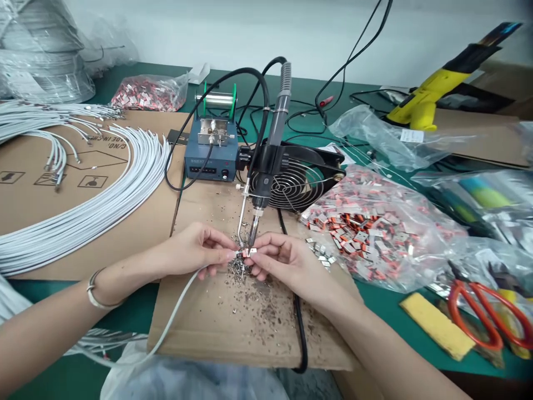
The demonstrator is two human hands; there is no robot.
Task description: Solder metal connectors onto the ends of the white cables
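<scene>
My left hand (210,250) pinches the end of a white cable (179,308), which runs down toward my lap. Between the fingertips of my right hand (281,258) is a small metal USB connector (252,251). Cable end and connector meet, or nearly meet, right under the tip of the soldering iron (263,189), which is clamped pointing down. A thin metal feed tube (242,214) comes down beside the iron. Solder bits and dark crumbs (239,269) lie below my fingers on the cardboard sheet (208,333). Whether the iron touches the joint I cannot tell.
Behind stand a blue solder feeder (208,161) with a solder spool (215,100) and a black fan (303,183). White cables (137,189) lie left. At right are a bag of connectors (375,233), a yellow sponge (435,325) and orange-handled scissors (478,311).
</scene>
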